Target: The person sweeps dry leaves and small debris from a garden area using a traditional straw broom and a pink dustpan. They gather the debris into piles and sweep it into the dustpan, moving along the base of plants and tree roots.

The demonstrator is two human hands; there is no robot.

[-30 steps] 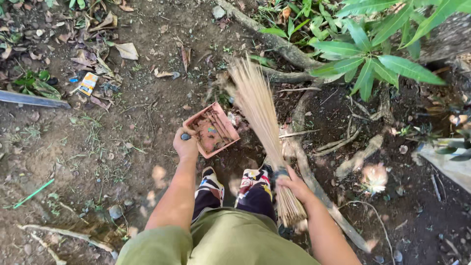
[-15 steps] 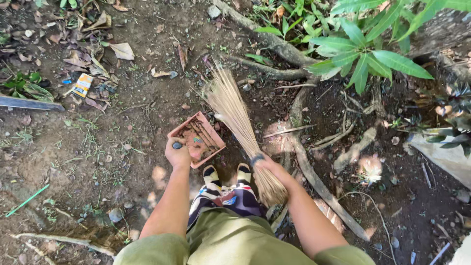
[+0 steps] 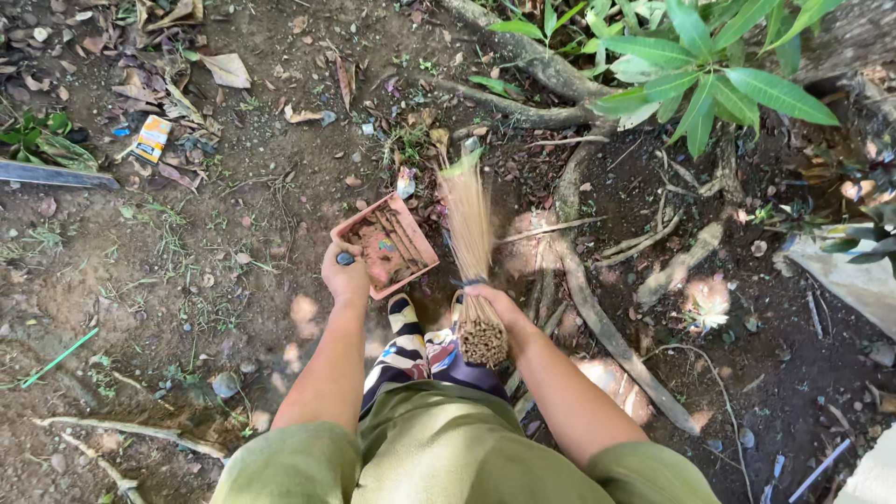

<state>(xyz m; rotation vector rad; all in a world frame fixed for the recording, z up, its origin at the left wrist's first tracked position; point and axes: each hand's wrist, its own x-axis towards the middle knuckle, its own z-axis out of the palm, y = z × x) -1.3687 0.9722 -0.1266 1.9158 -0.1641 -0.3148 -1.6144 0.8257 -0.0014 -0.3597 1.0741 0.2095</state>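
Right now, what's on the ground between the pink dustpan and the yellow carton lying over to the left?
In the head view, mostly bare dirt with sparse grass, twigs and small stones lies between the pink dustpan and the yellow carton, plus dry leaves beside the carton.

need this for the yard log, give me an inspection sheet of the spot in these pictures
surface: bare dirt ground with sparse grass and thick tree roots running across it.
job's things: pink square dustpan holding dirt and debris; stick broom, bristle tips on the ground beside the pan.
clutter: dry leaves, a small yellow wrapper, pebbles, twigs, a green stick.
grippers: left hand grips the dustpan's near edge; right hand is closed round the broom's bundled end.
cables: nothing seen.
surroundings: broad-leaved green plant upper right; pale slab at the right edge.
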